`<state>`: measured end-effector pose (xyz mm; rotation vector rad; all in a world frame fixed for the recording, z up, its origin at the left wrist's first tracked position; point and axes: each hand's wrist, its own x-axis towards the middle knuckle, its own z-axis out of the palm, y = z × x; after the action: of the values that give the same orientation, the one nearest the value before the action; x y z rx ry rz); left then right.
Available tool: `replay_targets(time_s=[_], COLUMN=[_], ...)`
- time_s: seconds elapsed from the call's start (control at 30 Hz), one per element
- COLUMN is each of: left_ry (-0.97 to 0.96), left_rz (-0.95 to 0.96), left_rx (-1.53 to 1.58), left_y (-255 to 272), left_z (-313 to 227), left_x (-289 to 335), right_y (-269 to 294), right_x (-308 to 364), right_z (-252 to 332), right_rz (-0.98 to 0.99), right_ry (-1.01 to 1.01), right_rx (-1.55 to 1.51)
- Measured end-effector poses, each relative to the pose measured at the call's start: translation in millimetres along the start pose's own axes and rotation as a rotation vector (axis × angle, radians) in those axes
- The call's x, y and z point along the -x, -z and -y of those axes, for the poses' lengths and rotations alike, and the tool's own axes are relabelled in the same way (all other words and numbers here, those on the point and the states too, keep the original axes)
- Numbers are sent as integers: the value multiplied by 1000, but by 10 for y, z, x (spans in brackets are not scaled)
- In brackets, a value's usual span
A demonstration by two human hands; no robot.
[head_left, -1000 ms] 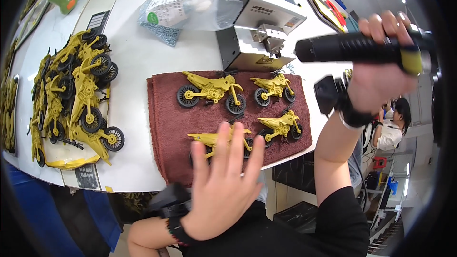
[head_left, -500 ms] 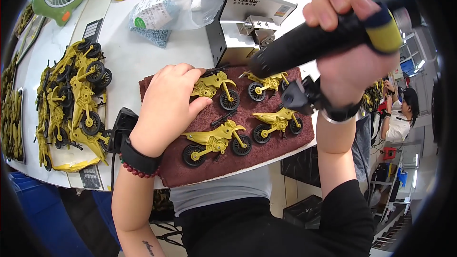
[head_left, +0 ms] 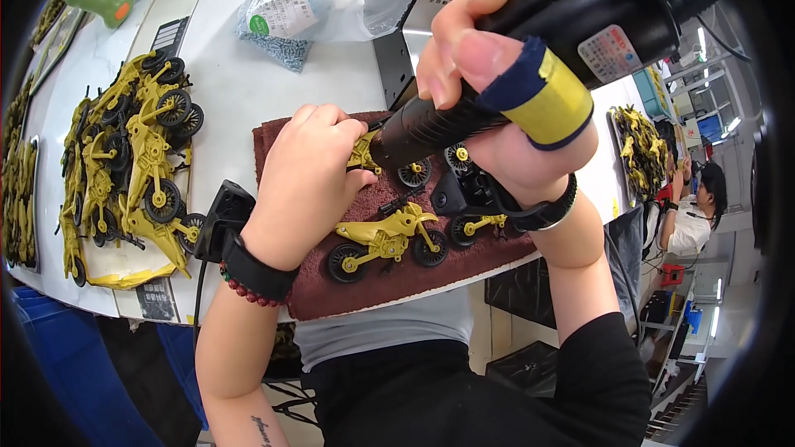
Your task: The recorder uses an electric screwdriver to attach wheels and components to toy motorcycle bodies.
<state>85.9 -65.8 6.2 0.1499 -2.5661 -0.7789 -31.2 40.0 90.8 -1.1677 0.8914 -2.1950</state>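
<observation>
The left hand (head_left: pixel 306 178) lies over the back part of a yellow plastic toy motorbike with black wheels (head_left: pixel 362 151). Its thumb is on one side of the bike and its bent fingers are on the other, holding it down on a thick red-brown cloth (head_left: pixel 331 298). The right hand (head_left: pixel 517 149) is wrapped tight around a fat black power screwdriver (head_left: pixel 596 4). The front end of this tool points down at the held bike, but I cannot tell if its tip touches it. A second yellow bike (head_left: pixel 389 236) lies on the cloth just below, all in plain sight. A third yellow bike (head_left: pixel 480 225) lies to the right, partly hidden behind the right wrist. To the left, a big pile of yellow bikes (head_left: pixel 149 165) sits in a tray with a yellow edge (head_left: pixel 124 280). Farther back are a clear plastic bag (head_left: pixel 352 4) and a green fan (head_left: pixel 99 2).
</observation>
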Motion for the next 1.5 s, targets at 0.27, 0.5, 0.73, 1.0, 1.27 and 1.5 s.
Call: replay_targets(time_s=[0.27, 0.5, 0.73, 1.0, 1.27, 1.5], left_ry=[-28, 12, 44, 92, 99, 100], left_rz=[-23, -77, 41, 70, 71, 52], left_rx=[28, -9, -26, -66, -68, -13], left_y=[-3, -25, 22, 21, 13, 15], left_z=[-14, -11, -57, -55, -77, -62], left_x=[-5, -25, -18, 6, 0, 5], right_y=[-148, -224, 81, 542, 318, 59], right_x=[72, 30, -414, -613, -310, -168], right_z=[33, 104, 873, 530, 495, 151], right_rz=[89, 220, -155, -187, -268, -159], right_ry=[-26, -58, 446, 267, 250, 52], right_rx=[396, 299, 292, 390, 343, 227])
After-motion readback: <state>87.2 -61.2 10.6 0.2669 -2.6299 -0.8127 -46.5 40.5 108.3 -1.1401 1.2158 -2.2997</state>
